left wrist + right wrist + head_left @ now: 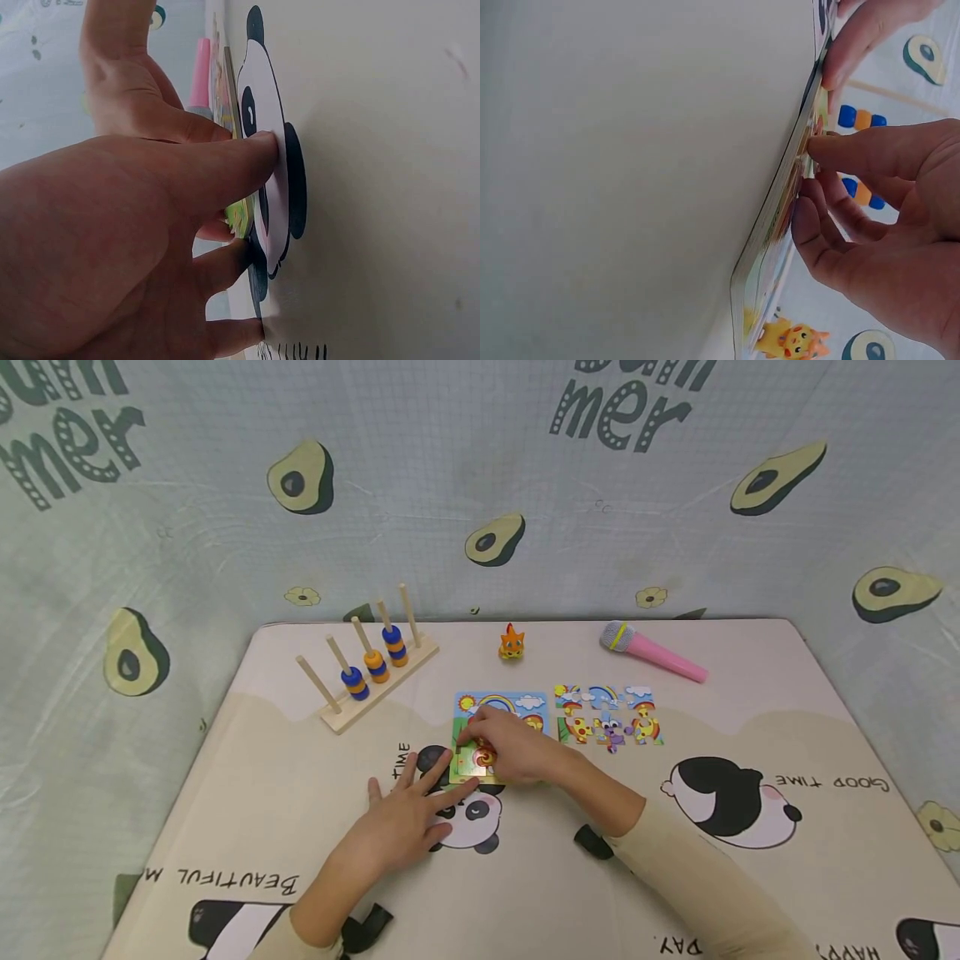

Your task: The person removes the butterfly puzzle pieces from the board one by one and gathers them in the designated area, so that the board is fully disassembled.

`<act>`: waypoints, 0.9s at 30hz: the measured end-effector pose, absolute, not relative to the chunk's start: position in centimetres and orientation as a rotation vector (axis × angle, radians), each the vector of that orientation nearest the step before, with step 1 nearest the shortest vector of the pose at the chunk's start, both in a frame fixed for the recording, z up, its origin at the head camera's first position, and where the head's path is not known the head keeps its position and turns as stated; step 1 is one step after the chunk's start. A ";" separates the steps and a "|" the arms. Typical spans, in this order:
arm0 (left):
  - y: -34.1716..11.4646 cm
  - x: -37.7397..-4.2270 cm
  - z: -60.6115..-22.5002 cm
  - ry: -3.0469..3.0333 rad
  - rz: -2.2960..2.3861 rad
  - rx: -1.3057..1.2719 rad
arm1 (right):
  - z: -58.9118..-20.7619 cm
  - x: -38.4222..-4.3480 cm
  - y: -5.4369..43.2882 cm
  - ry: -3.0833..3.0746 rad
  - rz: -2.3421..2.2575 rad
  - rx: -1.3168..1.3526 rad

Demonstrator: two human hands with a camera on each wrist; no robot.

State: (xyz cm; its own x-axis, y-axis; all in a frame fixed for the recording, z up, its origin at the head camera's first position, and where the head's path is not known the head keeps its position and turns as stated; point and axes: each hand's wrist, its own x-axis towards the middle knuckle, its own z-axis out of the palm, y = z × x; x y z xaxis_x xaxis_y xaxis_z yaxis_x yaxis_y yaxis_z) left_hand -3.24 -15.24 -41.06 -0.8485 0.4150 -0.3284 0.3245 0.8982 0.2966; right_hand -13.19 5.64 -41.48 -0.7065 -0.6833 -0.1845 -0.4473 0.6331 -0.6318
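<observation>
A jigsaw puzzle board (501, 700) with a sun, rainbow and cloud lies on the table. Over its middle, my right hand (517, 747) reaches in, thumb and fingers pinching a small puzzle piece (808, 166) against the board's surface; the fingers partly cover it. My left hand (405, 822) lies palm down at the board's lower left, fingers spread and fairly straight, the fingertips touching its near corner and the tablecloth. Right of the board, several puzzle pieces (609, 732) with animal and rainbow pictures lie in two rows.
A wooden peg stacker (382, 685) with blue and orange rings stands at the back left. Behind the board is a small orange toy figure (512, 643). A pink toy microphone (660, 653) lies at the back right. The tablecloth (570, 893) has printed animals and lettering.
</observation>
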 end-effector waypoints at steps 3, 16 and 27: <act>-15.3 -3.3 -41.1 2.675 0.329 0.540 | -41.5 -13.1 5.6 2.447 -0.820 -0.930; -15.5 -3.3 -41.7 2.697 0.382 0.566 | -41.2 -12.9 5.5 2.466 -0.803 -1.004; -15.4 -3.3 -41.0 2.670 0.341 0.529 | -40.9 -12.8 5.3 2.459 -0.775 -0.955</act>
State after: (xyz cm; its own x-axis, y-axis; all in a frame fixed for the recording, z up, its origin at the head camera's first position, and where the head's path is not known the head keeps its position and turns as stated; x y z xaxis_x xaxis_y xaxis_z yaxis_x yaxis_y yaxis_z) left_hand -3.33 -15.35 -41.04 -0.8502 0.4088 -0.3318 0.3124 0.8990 0.3071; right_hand -12.84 5.31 -40.92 -0.6917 -0.7057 -0.1535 -0.4903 0.6149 -0.6177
